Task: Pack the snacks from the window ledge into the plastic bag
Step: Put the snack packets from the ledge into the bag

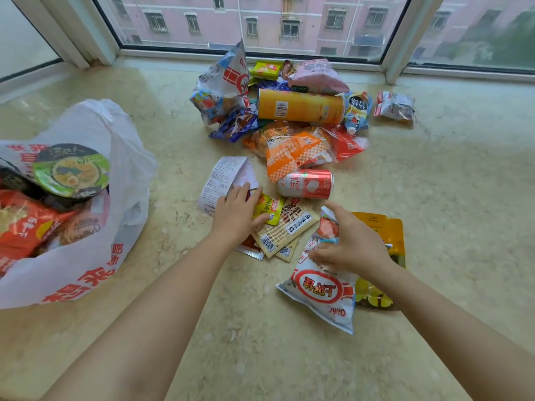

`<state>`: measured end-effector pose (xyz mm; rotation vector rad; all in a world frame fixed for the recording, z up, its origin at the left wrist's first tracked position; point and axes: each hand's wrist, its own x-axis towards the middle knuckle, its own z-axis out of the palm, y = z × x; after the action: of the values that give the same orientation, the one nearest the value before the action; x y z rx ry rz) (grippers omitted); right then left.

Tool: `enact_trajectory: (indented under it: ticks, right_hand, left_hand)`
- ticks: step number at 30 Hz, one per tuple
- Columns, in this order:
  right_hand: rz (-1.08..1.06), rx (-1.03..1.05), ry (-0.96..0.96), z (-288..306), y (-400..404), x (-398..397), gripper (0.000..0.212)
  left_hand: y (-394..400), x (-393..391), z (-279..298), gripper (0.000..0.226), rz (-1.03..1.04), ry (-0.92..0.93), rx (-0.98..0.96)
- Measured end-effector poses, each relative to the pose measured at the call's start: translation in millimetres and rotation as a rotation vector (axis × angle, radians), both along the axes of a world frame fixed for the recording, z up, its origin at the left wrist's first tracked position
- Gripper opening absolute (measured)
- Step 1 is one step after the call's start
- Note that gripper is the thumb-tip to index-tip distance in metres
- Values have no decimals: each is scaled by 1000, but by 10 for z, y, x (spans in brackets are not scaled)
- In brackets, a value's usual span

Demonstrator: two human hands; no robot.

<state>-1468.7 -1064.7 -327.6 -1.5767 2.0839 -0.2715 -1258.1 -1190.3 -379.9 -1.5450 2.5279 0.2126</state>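
Observation:
A white plastic bag [86, 256] with red print lies open at the left, holding a green-lidded noodle bowl [71, 169] and red packets. My left hand [236, 212] pinches a small yellow sachet [267, 208] lying on flat beige cracker packets [285, 230]. My right hand [351, 244] grips the top of a white Oishi snack bag [321, 293]. A red can [307, 184] lies just beyond both hands. Further back sits a pile with a yellow chip tube [301, 106] and an orange packet [292, 153].
A paper receipt [223, 178] lies under my left fingertips. A yellow pouch [385, 230] sits beneath the Oishi bag. A small clear packet [395, 106] lies apart at the right. The marble ledge [260, 342] ends at window frames [252, 53] behind.

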Motion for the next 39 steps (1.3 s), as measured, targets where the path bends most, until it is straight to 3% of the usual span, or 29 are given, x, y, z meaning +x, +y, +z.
enact_trajectory:
  ticks: [3,7,11,19,23,26,29,33,39]
  right_hand:
    - [-52,-2,-76,-30,-20,57,93]
    - [-105,4,-213,-44,-64,105,89]
    - [-71,-20,-304,-64,-96,173,91]
    - [-92,-135,-485,11,-129,243,83]
    - [-161,-221,-575,42,-228,312,75]
    - [-156,-264,-578,74,-331,397,76]
    - [-162,-300,-570,96,-438,496,77]
    - [-197,-318,-562,127,-580,614,77]
    - [-171,-335,-560,157,-652,772,77]
  left_hand:
    - [-46,16,13,79,-1,23,36]
    - [-61,46,62,94,-116,-77,16]
    - [-90,40,91,92,-135,-73,-13]
    - [-28,28,118,93,5,-80,31]
    - [-18,64,179,64,176,207,126]
    - [21,152,186,43,396,628,386]
    - [73,265,220,42,540,975,683]
    - [165,397,319,33,582,1099,853]
    - [303,551,519,68,513,1102,887]
